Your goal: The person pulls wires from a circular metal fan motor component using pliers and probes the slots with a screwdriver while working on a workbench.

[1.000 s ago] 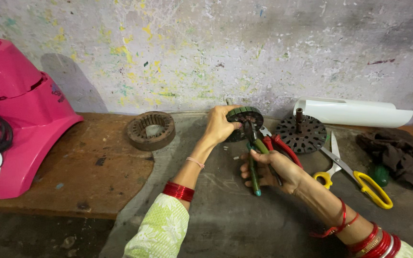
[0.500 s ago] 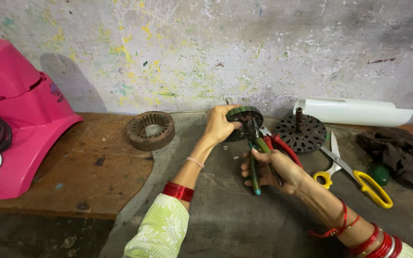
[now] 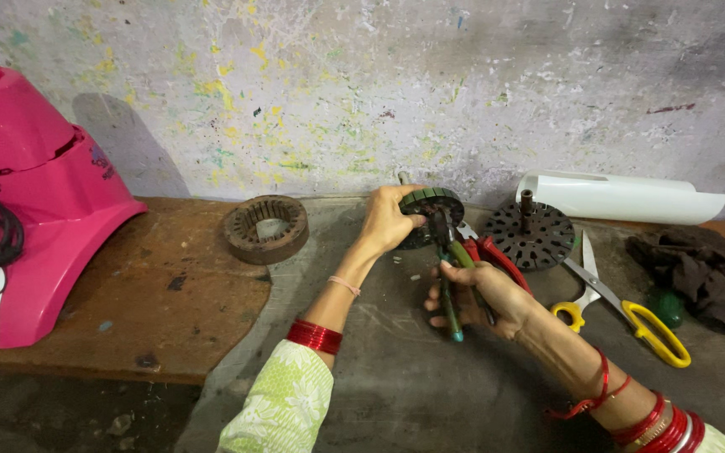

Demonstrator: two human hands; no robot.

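three toothed metal rings on the bench: one rusty ring (image 3: 266,228), one dark disc (image 3: 535,235), one greenish ring (image 3: 431,205) gripped upright near the wall by the left hand (image 3: 389,220). the right hand (image 3: 484,295) squeezes green-handled pliers (image 3: 448,277) against it. one yellow scissors (image 3: 631,312) nearby.

ring (image 3: 267,228) left of hands, scissors (image 3: 623,306) right

Green-handled pliers (image 3: 449,289) in the right grip (image 3: 484,295); beside it, yellow-handled scissors (image 3: 631,312) and a red tool (image 3: 497,256). Left of the left grip (image 3: 389,220), a rusty brown ring (image 3: 267,227) and pink housing (image 3: 35,210).
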